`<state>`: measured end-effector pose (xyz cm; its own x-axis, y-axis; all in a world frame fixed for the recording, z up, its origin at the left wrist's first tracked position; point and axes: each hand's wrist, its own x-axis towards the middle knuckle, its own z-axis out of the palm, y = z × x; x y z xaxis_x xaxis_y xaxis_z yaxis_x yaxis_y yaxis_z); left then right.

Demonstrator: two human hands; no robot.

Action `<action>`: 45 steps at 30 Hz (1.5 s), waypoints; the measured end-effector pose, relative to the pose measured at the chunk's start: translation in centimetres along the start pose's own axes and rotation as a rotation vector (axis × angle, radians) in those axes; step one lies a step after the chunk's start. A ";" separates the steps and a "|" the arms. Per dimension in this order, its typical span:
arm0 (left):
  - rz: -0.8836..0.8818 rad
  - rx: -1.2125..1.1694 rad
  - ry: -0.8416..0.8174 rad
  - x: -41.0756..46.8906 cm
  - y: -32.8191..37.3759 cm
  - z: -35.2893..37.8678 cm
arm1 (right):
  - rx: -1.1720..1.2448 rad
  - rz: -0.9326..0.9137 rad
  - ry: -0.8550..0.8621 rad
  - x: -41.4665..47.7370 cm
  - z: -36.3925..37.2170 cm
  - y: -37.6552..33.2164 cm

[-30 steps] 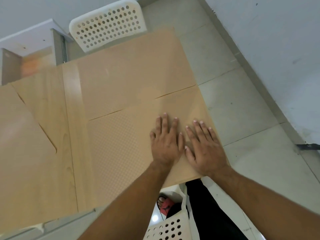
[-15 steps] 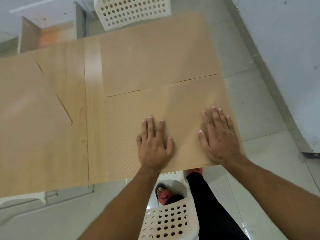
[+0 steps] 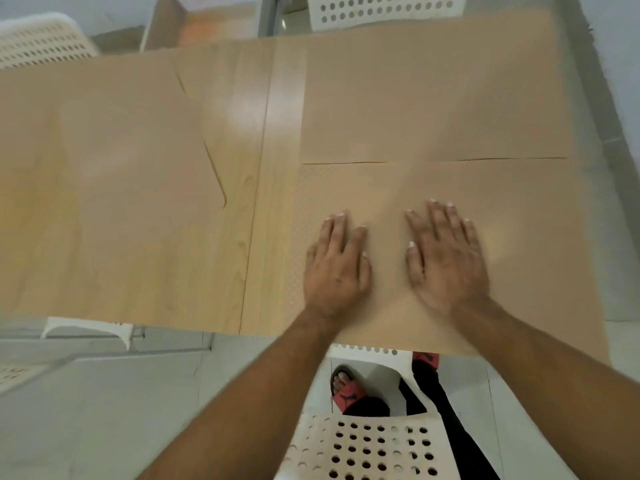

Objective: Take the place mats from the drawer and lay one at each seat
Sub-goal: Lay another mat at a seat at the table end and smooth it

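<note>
A tan dotted place mat [image 3: 526,244] lies flat at the table's near right seat. My left hand [image 3: 336,265] and my right hand [image 3: 446,258] both rest palm down on it, fingers spread, holding nothing. A second tan mat [image 3: 433,98] lies just beyond it at the far right seat, their edges meeting. A third mat [image 3: 97,143] covers the left part of the wooden table [image 3: 242,220], its corner near the middle.
White perforated chairs stand at the near edge below my arms [image 3: 363,448], at the far right [image 3: 381,10] and at the far left [image 3: 41,39]. A wooden cabinet [image 3: 207,26] sits beyond the table. Tiled floor runs along the right side.
My hands spread apart across the near mat half a second ago, then drew closer together again. The camera view has shifted so more of the table's left side shows.
</note>
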<state>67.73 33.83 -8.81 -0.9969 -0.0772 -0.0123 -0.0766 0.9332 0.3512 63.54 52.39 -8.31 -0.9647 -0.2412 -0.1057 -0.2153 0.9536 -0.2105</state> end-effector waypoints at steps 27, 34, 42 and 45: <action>-0.122 0.119 -0.143 5.7 -0.6 -0.8 | -0.065 -0.113 -0.031 7.3 -0.4 -0.7; -0.117 0.140 -0.135 5.6 -0.4 -0.9 | -0.035 0.245 0.012 4.0 -2.6 7.6; -0.125 0.167 -0.154 5.5 -0.3 -1.0 | 0.025 0.383 -0.011 1.9 -3.6 12.5; -0.134 0.166 -0.173 5.6 0.0 -1.3 | 0.022 0.374 -0.036 1.3 -4.2 13.3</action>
<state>62.20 32.92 -7.69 -0.9644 -0.1564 -0.2134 -0.1958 0.9644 0.1779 58.83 65.48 -7.16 -0.9700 0.1169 -0.2132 0.1551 0.9728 -0.1719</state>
